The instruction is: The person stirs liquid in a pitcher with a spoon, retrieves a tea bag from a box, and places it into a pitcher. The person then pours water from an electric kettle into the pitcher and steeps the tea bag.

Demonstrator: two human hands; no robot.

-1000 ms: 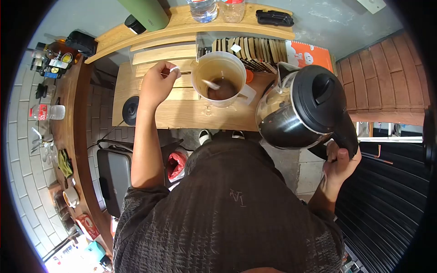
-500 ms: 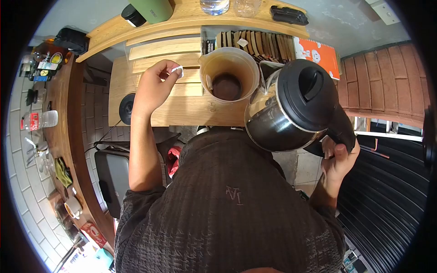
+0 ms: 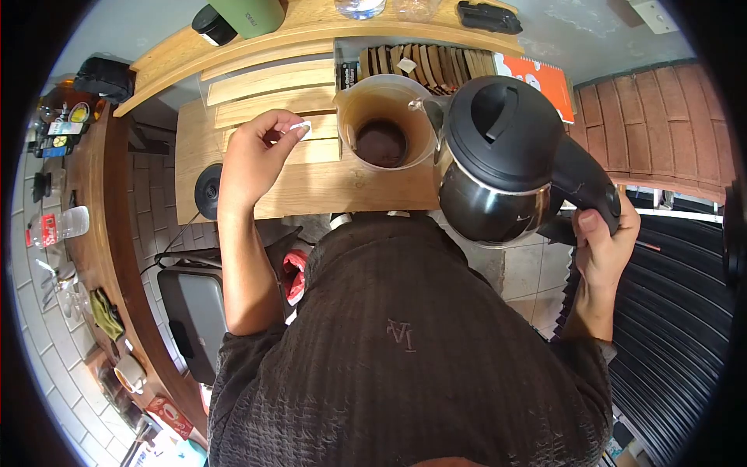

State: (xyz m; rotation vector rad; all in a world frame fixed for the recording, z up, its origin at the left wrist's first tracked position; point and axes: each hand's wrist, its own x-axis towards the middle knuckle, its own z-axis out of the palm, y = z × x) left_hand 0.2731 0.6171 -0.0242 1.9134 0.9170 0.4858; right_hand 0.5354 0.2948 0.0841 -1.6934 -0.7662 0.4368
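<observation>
Pinched in my left hand [image 3: 263,152] is a small white tag [image 3: 305,128], held left of the pitcher. My right hand [image 3: 605,237] is wrapped round the handle of a black electric kettle [image 3: 498,163]. The kettle's spout is at the right rim of a translucent plastic pitcher [image 3: 420,140], and water seems to run from it, though the stream is hard to make out. Dark brown liquid [image 3: 381,143] lies in the bottom of the pitcher, which stands upright on the wooden table [image 3: 311,192].
Behind the pitcher stand a row of books [image 3: 436,66] and an orange notebook [image 3: 545,82]. A green bottle [image 3: 247,15] is on the shelf [image 3: 311,39]. The round black kettle base [image 3: 208,191] sits at the table's left. A dark case [image 3: 194,311] stands below.
The kettle has come level with the pitcher's right rim and its lid shows more from above. My right hand has risen and moved right. My left hand still pinches the tag.
</observation>
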